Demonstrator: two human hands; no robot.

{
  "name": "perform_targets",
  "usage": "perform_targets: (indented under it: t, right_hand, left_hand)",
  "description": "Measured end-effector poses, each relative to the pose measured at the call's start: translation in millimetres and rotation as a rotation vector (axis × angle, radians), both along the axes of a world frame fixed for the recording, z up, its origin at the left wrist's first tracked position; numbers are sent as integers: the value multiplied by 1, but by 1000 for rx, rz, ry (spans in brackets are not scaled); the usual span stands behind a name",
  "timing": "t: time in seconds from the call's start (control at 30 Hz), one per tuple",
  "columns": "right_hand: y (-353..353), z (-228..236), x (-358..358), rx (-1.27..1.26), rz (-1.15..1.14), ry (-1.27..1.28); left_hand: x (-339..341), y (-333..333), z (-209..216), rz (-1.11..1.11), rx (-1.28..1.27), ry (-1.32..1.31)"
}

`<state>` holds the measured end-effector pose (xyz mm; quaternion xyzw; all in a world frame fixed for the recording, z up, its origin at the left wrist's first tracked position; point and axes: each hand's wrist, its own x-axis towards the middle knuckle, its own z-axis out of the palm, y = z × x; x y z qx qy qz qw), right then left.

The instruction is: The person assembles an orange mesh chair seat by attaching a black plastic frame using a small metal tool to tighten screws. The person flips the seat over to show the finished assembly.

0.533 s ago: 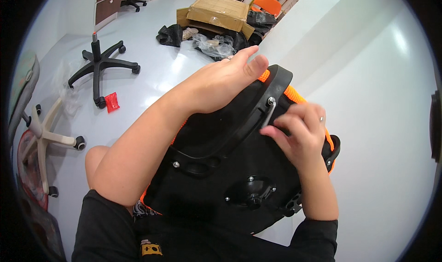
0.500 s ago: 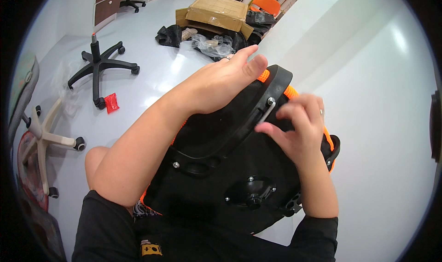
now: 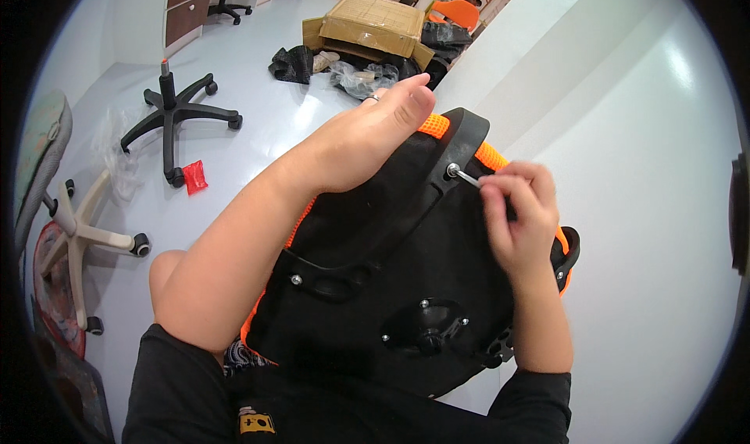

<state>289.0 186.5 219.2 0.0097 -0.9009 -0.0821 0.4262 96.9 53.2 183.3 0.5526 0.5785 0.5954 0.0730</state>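
Across my lap lies a black chair part (image 3: 461, 256) edged with orange mesh (image 3: 491, 156), its underside up. A curved black plastic armrest (image 3: 422, 208) runs over it, with bolts at both ends. My right hand (image 3: 525, 213) pinches the long arm of a small silver hex key (image 3: 469, 179), whose other end sits at the upper bolt (image 3: 452, 170). Beside the armrest's top, my left hand (image 3: 371, 135) lies with its fingers stretched out along the orange edge; its palm side is hidden. Nearer me, a round black fitting (image 3: 430, 331) carries several silver screws.
A black five-legged chair base (image 3: 173, 112) stands on the floor at left, beside a red packet (image 3: 195, 177). Below it is a white base (image 3: 74, 229). Ahead sits an open cardboard box (image 3: 371, 24) among plastic wrapping (image 3: 363, 77); an orange chair (image 3: 455, 11) stands behind it.
My right hand has turned the hex key from pointing down-left to pointing right of the bolt, and its fingers have closed on it. The view has shifted slightly.
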Motion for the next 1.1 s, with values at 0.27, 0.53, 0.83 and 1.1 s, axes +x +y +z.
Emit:
perform_targets:
  t: [0.27,0.53,0.83,1.1]
  right_hand:
    - [0,1,4,92,113,-111]
    - [-18,14,-51,52,100,16]
    - [3,20,-19,156,-45,109]
    - [1,-12,13,259,127,-18]
  left_hand:
    - [2,1,0,-28,-21,-44]
    - [12,1,8,-61,-10,-26]
    - [10,-4,5,1,-15,32]
    - [10,-2,-1,24,43,16]
